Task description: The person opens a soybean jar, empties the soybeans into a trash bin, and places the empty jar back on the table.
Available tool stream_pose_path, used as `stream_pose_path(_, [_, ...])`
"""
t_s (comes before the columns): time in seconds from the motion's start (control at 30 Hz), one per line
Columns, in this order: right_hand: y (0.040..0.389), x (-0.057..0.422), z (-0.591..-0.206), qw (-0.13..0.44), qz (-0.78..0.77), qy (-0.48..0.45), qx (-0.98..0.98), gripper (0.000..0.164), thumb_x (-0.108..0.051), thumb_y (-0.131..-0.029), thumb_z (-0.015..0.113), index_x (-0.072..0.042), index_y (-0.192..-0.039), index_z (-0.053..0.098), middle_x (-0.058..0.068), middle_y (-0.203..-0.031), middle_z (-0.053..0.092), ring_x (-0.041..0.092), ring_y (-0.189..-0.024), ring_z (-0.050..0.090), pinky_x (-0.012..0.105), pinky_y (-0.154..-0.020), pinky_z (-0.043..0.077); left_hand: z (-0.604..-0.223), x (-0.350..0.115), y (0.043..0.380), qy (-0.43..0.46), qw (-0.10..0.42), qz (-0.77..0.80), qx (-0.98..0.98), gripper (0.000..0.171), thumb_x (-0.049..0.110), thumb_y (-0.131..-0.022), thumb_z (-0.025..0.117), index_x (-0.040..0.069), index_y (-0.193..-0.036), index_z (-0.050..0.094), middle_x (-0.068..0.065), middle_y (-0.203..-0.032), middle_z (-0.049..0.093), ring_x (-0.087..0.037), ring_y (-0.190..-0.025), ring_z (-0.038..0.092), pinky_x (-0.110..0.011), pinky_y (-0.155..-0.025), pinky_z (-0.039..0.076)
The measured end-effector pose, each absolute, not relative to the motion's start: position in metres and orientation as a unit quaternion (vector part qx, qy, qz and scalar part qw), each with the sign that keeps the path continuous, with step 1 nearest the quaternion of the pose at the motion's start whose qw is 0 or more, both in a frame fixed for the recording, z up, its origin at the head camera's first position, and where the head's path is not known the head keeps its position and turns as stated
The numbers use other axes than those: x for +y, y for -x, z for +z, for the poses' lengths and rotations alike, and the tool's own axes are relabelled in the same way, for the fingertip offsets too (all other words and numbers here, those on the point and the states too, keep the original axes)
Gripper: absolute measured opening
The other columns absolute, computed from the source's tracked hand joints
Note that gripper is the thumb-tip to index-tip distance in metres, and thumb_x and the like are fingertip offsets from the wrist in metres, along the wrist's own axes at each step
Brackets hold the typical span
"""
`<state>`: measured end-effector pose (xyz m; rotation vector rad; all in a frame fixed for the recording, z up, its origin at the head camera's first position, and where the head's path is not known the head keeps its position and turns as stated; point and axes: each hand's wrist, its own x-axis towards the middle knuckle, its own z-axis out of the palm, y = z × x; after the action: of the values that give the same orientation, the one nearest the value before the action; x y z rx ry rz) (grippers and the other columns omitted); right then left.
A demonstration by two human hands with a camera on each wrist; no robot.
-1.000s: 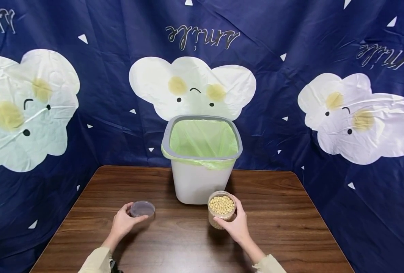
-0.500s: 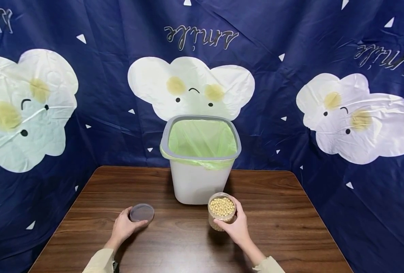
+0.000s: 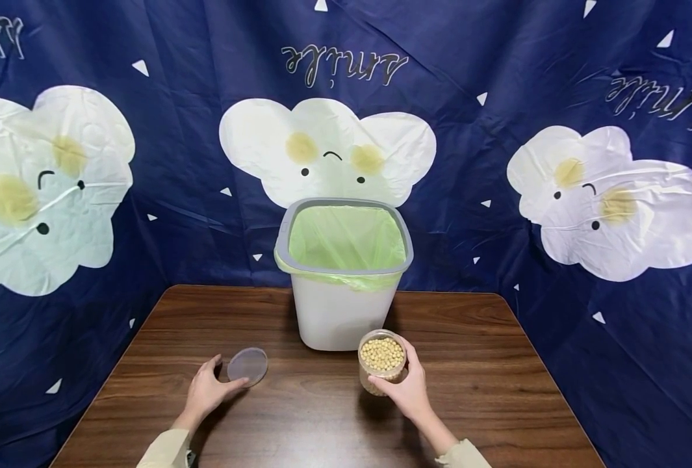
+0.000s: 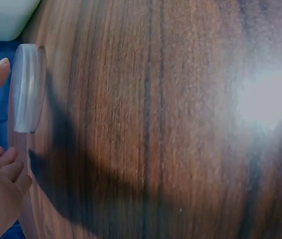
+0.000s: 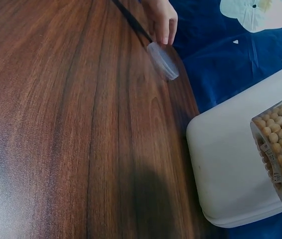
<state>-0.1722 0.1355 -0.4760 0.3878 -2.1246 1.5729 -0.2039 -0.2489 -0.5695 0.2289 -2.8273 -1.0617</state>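
Observation:
A clear round plastic lid (image 3: 247, 366) lies on the wooden table, left of the bin. My left hand (image 3: 205, 392) is right beside it, thumb and fingers spread. The left wrist view shows a gap between the fingers and the lid (image 4: 27, 89). With thumb and fingers wrapped round its side, my right hand (image 3: 410, 390) grips a clear plastic jar (image 3: 373, 382). Pale yellow soybeans (image 3: 382, 354) fill it nearly to its uncovered mouth. It stands roughly upright in front of the bin's right side, its shadow on the table below.
A white bin (image 3: 342, 315) with a grey rim and green liner bag (image 3: 348, 240) stands at the back middle of the brown wooden table (image 3: 299, 422). Behind and along both sides hangs a dark blue curtain (image 3: 462, 247) printed with white clouds.
My left hand has lowered the lid to the table and let it go, drawing slightly away to the left. My right hand with the jar has hardly moved.

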Motion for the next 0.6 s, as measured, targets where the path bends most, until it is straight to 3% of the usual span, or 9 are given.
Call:
stream_pose_path(0.4, [0.171,0.138,-0.472,0.219,0.582,-0.133,-0.772,0.083,0.000,-0.054,0.084,0.009,-0.126,0.043,0.024,-0.121,0.052,0.030,-0.107,0.051,0.011,-0.088,0.037,-0.549,-0.257,0.208,-0.085,0.029,-0.344,-0.935,0.101,0.054,-0.069,0.070,-0.008,-0.137,0.027,-0.034,-0.132,0.032,-0.050,-0.118,0.034,-0.060,-0.093,0.031])
stream_pose_path(0.6, [0.172,0.141,-0.472,0.224,0.578,-0.153,-0.770,0.081,0.000,-0.056,0.083,0.008,-0.126,0.043,0.023,-0.121,0.052,0.024,-0.107,0.051,0.012,-0.088,0.038,-0.522,-0.256,0.219,-0.053,0.065,-0.343,-0.936,0.097,0.055,-0.073,0.066,-0.006,-0.138,0.028,-0.031,-0.137,0.029,-0.048,-0.122,0.031,-0.059,-0.095,0.029])
